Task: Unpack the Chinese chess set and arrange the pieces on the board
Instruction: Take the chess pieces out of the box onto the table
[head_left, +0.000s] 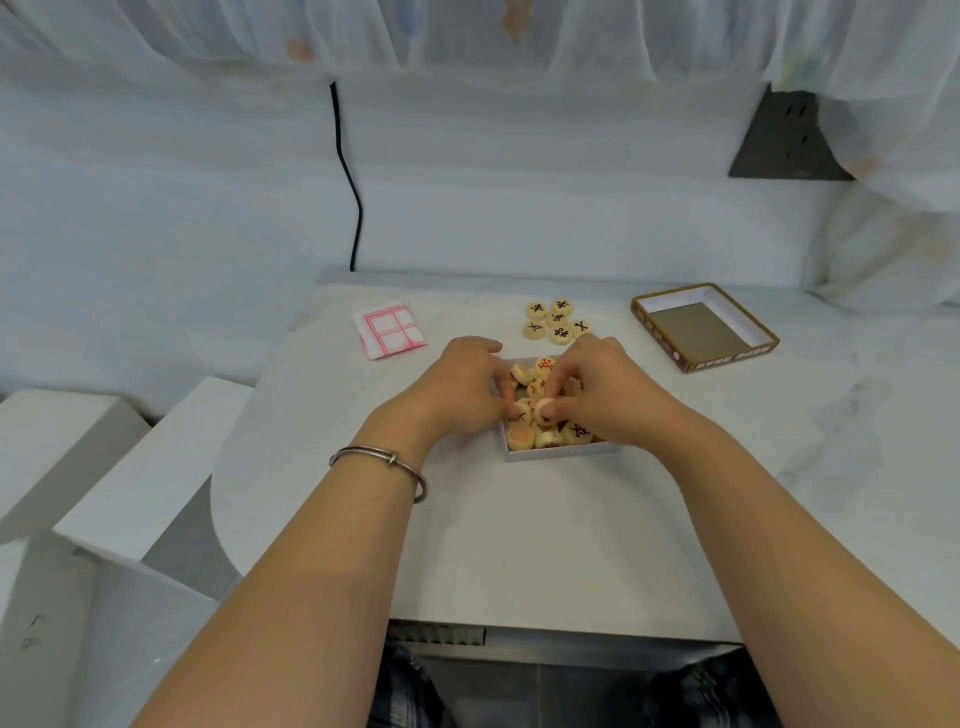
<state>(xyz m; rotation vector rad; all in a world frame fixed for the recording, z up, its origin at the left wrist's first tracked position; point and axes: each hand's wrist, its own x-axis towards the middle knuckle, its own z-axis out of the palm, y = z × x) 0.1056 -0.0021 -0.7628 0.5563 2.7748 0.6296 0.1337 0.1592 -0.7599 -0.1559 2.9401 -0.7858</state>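
A shallow white box (550, 455) sits mid-table, holding several round wooden chess pieces with red and black characters. My left hand (457, 387) reaches into its left side, fingertips on a piece (521, 411). Beside it, my right hand (597, 387) reaches in from the right and pinches another piece (545, 409). Behind the box, a group of black-marked pieces (557, 320) lies face up on the table. The folded paper board (388, 331), white with red lines, lies at the back left.
The box lid (704, 326), brown-edged and upside down, rests at the back right of the white table (519, 545). A black cable (349, 171) runs down the wall behind. White foam blocks (104, 467) stand to the left of the table.
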